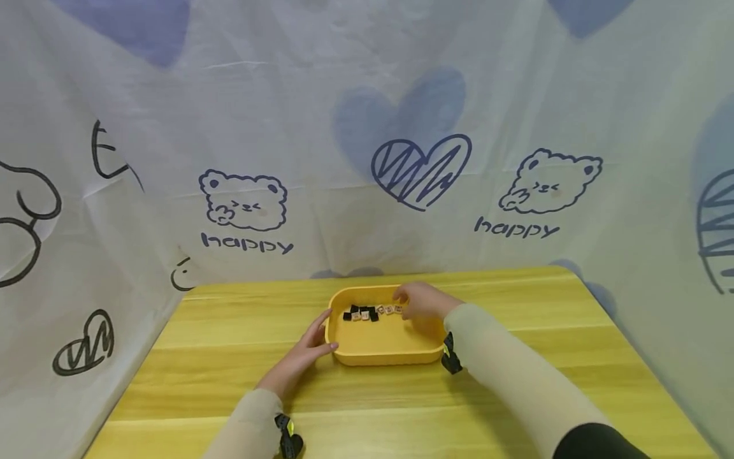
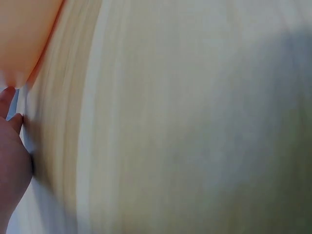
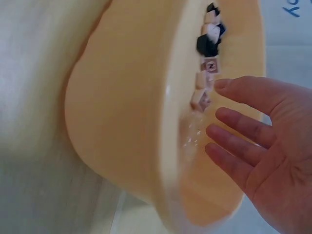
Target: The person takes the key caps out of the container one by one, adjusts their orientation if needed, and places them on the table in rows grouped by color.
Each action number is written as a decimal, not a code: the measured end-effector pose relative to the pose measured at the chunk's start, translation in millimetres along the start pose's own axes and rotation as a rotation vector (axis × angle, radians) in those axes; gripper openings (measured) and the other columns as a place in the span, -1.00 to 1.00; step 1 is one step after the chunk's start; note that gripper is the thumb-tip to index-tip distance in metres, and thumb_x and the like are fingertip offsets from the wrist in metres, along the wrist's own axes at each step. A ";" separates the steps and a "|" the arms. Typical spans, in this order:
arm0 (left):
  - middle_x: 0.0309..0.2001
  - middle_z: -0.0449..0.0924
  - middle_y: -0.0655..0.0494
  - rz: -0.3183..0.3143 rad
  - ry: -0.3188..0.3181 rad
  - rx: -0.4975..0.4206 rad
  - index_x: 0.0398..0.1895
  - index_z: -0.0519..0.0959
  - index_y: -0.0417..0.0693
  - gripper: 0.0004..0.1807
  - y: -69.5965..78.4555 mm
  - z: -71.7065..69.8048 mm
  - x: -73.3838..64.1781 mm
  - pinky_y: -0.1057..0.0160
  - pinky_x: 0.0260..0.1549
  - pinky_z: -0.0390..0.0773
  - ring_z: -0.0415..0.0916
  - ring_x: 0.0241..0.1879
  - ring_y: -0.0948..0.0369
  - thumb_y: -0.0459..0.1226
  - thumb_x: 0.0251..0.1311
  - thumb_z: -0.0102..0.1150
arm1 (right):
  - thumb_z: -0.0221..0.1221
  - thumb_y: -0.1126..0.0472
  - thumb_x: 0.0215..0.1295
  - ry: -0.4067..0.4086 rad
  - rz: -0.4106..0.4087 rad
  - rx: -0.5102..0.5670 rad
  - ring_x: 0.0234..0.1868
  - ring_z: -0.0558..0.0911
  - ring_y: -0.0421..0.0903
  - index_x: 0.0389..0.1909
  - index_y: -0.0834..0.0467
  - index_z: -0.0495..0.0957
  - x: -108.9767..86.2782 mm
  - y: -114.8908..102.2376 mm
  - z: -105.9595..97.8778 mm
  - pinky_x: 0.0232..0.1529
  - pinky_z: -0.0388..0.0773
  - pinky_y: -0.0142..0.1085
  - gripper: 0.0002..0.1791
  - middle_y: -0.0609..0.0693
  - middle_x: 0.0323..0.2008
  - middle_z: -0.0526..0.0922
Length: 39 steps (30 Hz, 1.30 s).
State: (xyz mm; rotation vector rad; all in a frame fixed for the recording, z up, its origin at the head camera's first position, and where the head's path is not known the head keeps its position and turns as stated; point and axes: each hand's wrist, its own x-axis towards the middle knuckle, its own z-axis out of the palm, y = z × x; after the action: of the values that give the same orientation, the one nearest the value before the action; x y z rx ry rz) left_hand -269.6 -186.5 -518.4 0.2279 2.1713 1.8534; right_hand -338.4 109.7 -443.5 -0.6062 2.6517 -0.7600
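Note:
A yellow plastic tray (image 1: 390,359) with raised walls sits on the table. Inside it, a row of small black cubes (image 1: 347,316) and pale lettered cubes (image 1: 365,315) lies toward the back. My left hand (image 1: 299,358) touches the tray's left side, its thumb at the front corner and its fingers farther back along the wall. Over the tray's right half reaches my right hand (image 1: 425,301). In the right wrist view its fingers are spread and loosely bent, holding nothing. The thumb is close to a pale cube (image 3: 211,65) and its neighbours; whether it touches one I cannot tell.
The yellow wood-grain table (image 1: 246,325) extends on both sides of the tray. A white cloth (image 1: 332,217) printed with hearts and bears hangs behind the table and at its sides. A glinting see-through patch (image 3: 192,136) shows in the tray; what it is stays unclear.

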 end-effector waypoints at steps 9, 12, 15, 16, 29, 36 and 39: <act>0.51 -0.14 -0.27 -0.043 -0.003 0.052 0.55 0.02 0.32 -0.14 2.7 -1.7 -5.1 -0.31 0.35 -0.18 -0.20 0.48 -0.15 -0.24 0.29 0.24 | 0.23 0.56 0.09 -0.056 -0.023 -0.086 -0.04 0.58 -0.05 -0.04 0.15 0.68 14.0 7.4 8.1 0.00 0.57 -0.14 -0.58 -0.01 -0.10 0.66; 0.51 -0.15 -0.26 -0.048 0.002 0.042 0.55 0.02 0.30 -0.14 2.5 -1.3 -5.9 -0.30 0.36 -0.18 -0.21 0.49 -0.15 -0.25 0.28 0.25 | 0.27 0.57 0.06 -0.060 -0.048 -0.144 -0.12 0.60 -0.09 -0.13 0.12 0.72 17.7 8.9 10.1 -0.06 0.59 -0.19 -0.61 -0.06 -0.19 0.68; 0.51 -0.12 -0.27 -0.044 0.016 0.029 0.55 0.03 0.27 -0.13 2.3 -1.2 -5.5 -0.28 0.36 -0.19 -0.19 0.48 -0.14 -0.28 0.27 0.26 | 0.32 0.52 0.07 -0.066 -0.042 -0.165 -0.17 0.62 -0.13 -0.15 0.11 0.73 19.9 9.0 11.0 -0.11 0.61 -0.22 -0.65 -0.09 -0.24 0.69; 0.51 -0.12 -0.26 -0.044 0.018 0.027 0.55 0.03 0.27 -0.13 2.1 -1.2 -5.1 -0.28 0.36 -0.19 -0.19 0.48 -0.14 -0.28 0.27 0.26 | 0.34 0.50 0.07 -0.068 -0.039 -0.168 -0.21 0.62 -0.14 -0.19 0.11 0.74 20.4 9.1 11.3 -0.14 0.61 -0.23 -0.69 -0.10 -0.28 0.69; 0.53 -0.17 -0.22 -0.069 0.008 0.041 0.54 0.02 0.37 -0.14 -1.0 -0.7 0.1 -0.31 0.35 -0.21 -0.25 0.49 -0.13 -0.20 0.28 0.26 | 0.29 0.43 0.12 -0.084 -0.039 -0.165 -0.45 0.50 -0.15 -0.50 0.09 0.66 7.9 8.6 4.4 -0.38 0.49 -0.29 -0.84 -0.14 -0.53 0.58; 0.51 -0.25 -0.31 -0.059 0.012 0.034 0.56 -0.01 0.27 -0.14 -1.2 0.1 0.5 -0.30 0.35 -0.26 -0.27 0.49 -0.17 -0.26 0.30 0.22 | 0.28 0.40 0.11 -0.073 -0.045 -0.174 -0.36 0.50 -0.15 -0.32 0.15 0.69 -3.0 3.6 -3.3 -0.29 0.51 -0.29 -0.86 -0.11 -0.39 0.61; 0.51 -0.23 -0.31 -0.056 0.014 0.035 0.56 -0.01 0.26 -0.14 -1.3 -0.3 -0.1 -0.30 0.35 -0.24 -0.26 0.48 -0.18 -0.26 0.30 0.22 | 0.29 0.42 0.07 -0.067 -0.094 -0.180 -0.34 0.53 -0.17 -0.20 0.23 0.72 -6.6 3.3 -5.0 -0.23 0.56 -0.29 -0.76 -0.07 -0.32 0.67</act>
State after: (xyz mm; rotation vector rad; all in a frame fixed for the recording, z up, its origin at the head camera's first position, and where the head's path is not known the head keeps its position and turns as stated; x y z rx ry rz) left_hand -269.5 -187.0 -519.7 0.1600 2.1982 1.7937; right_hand -335.8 117.5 -440.1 -0.7936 2.6632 -0.5187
